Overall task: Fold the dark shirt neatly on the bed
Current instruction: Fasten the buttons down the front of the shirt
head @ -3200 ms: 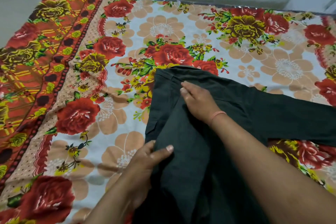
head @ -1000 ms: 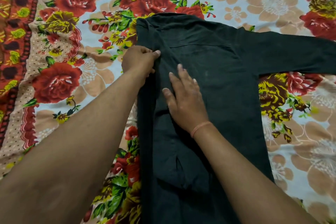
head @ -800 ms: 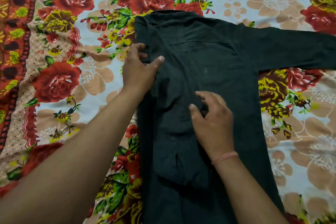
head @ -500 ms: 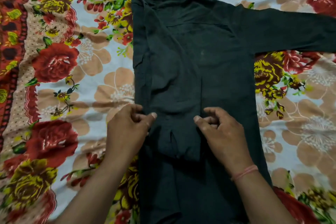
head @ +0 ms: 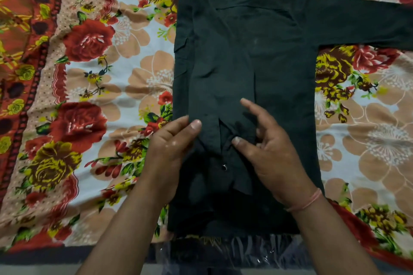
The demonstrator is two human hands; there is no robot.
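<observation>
- Dark shirt (head: 241,87) lies flat on your flowered bedsheet (head: 93,87), its left side folded in and one sleeve (head: 362,22) stretched right.
- Your left hand (head: 172,147) pinches the folded edge.
- Your right hand (head: 270,149) seems to pinch the bunched cuff (head: 237,131), fingers half spread.

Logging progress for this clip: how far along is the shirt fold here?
Early to midway. Done: the dark shirt lies flat on the floral bedsheet, its left side and sleeve folded in over the body. In hand: the left hand and right hand are arranging the folded-in sleeve cuff. Left: the right sleeve lies spread out, and no lengthwise fold has been made.
</observation>
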